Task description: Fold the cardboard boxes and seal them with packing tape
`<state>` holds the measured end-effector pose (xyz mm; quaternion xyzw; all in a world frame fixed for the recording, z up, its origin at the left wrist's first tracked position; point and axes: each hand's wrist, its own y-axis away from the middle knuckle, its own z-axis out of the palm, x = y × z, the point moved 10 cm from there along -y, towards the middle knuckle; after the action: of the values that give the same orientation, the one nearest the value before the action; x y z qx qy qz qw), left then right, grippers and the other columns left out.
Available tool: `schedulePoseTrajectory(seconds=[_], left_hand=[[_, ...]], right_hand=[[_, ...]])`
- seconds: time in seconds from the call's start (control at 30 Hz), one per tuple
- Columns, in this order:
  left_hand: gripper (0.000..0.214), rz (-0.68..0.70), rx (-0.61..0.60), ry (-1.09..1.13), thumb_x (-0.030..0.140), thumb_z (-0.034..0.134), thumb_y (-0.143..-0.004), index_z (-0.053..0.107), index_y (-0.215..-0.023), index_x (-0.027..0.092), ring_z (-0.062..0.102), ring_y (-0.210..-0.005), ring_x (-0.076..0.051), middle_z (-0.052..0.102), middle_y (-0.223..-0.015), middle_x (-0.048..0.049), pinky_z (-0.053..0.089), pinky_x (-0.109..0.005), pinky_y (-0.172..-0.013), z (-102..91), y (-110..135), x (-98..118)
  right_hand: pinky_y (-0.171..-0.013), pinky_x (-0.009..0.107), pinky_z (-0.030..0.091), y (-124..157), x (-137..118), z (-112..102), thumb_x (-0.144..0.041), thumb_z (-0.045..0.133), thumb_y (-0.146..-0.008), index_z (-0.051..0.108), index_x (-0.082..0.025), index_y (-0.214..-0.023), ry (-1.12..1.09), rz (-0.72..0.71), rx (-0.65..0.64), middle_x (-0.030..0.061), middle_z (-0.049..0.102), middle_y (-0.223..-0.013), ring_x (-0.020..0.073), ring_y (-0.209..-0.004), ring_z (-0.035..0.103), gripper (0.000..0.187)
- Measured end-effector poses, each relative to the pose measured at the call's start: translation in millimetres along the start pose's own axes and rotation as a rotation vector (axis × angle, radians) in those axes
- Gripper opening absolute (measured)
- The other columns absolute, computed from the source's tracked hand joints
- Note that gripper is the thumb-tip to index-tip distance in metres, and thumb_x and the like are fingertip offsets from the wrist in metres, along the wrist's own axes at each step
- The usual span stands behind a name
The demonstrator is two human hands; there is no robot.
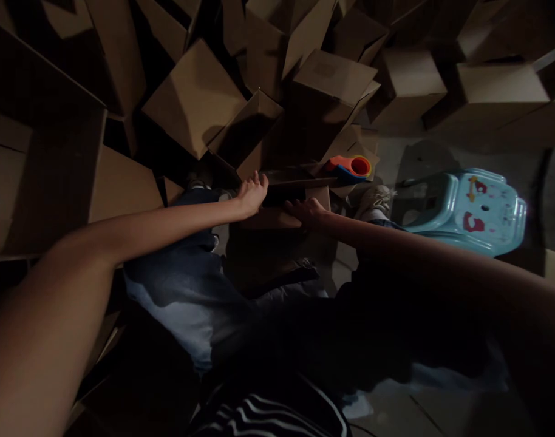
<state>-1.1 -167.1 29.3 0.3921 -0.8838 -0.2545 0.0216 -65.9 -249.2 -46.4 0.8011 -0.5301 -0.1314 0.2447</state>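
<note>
Between my feet stands a small cardboard box (pixel 269 219), its top opening dark inside. My left hand (pixel 252 195) is at the box's left end, fingers apart and a little bent, with nothing visible in them. Over the near edge on the right lies my right hand (pixel 308 212), its fingers bent across the cardboard and shut on that edge. Just beyond the box, to the right, is an orange, blue and yellow tape dispenser (pixel 350 168) with a round hole. What the box contains is hidden in shadow.
Cardboard boxes (pixel 195 97) stand crowded together ahead and to the left, some with raised flaps. A light-blue plastic stool (pixel 484 209) with printed pictures is at the right. My shoes (pixel 375 200) are on either side of the small box on the grey floor.
</note>
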Motion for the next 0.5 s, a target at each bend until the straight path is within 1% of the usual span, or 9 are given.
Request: schedulePoseTrajectory(seconds=[0.1,0.17,0.27,0.33,0.4,0.5], left_hand=[[0.105,0.004,-0.008,0.011,0.015,0.082,-0.074,0.019,-0.156,-0.006,0.050,-0.135,-0.041,0.018,-0.159,-0.0381,0.044,-0.039,-0.108,-0.8,2,0],[0.108,0.015,-0.012,0.025,0.018,0.082,-0.074,0.016,-0.157,-0.005,0.046,-0.138,-0.041,0.016,-0.160,-0.0380,0.044,-0.040,-0.109,2.0,4,2],[0.112,0.047,-0.050,0.047,0.033,0.081,-0.076,0.013,-0.158,-0.003,0.037,-0.144,-0.045,0.014,-0.160,-0.0380,0.039,-0.046,-0.113,15.7,7,12],[0.115,0.041,-0.085,0.051,0.043,0.079,-0.076,0.013,-0.158,-0.004,0.030,-0.147,-0.047,0.012,-0.160,-0.0385,0.033,-0.050,-0.116,27.4,7,17],[0.119,0.029,-0.105,0.055,0.047,0.079,-0.075,0.012,-0.158,-0.005,0.026,-0.148,-0.049,0.010,-0.160,-0.0391,0.030,-0.051,-0.117,35.3,5,20],[0.128,0.046,-0.125,0.062,0.052,0.083,-0.070,0.010,-0.159,-0.005,0.025,-0.148,-0.050,0.010,-0.160,-0.0391,0.030,-0.053,-0.117,39.6,-1,23]], right_hand=[[-0.089,0.037,0.047,0,0,0,-0.030,0.077,-0.075,0.031,-0.011,-0.150,-0.009,0.003,0.009,0.0222,0.062,-0.126,0.0318,-0.109,0.064,0.090],[-0.088,0.038,0.048,0,0,1,-0.034,0.077,-0.077,0.031,-0.012,-0.151,-0.015,-0.001,0.018,0.0232,0.061,-0.127,0.0323,-0.109,0.064,0.090],[-0.089,0.039,0.047,-3,2,3,-0.041,0.076,-0.077,0.030,-0.014,-0.152,-0.025,-0.012,0.024,0.0239,0.062,-0.127,0.0332,-0.109,0.063,0.092],[-0.089,0.040,0.046,-5,3,5,-0.044,0.075,-0.078,0.029,-0.014,-0.153,-0.031,-0.016,0.025,0.0235,0.064,-0.123,0.0337,-0.108,0.064,0.093],[-0.088,0.040,0.046,-6,4,6,-0.044,0.072,-0.080,0.028,-0.014,-0.153,-0.039,-0.014,0.027,0.0230,0.066,-0.118,0.0335,-0.106,0.065,0.091],[-0.086,0.040,0.046,-4,2,4,-0.040,0.067,-0.084,0.029,-0.013,-0.153,-0.052,-0.010,0.035,0.0230,0.068,-0.112,0.0326,-0.101,0.066,0.083]])
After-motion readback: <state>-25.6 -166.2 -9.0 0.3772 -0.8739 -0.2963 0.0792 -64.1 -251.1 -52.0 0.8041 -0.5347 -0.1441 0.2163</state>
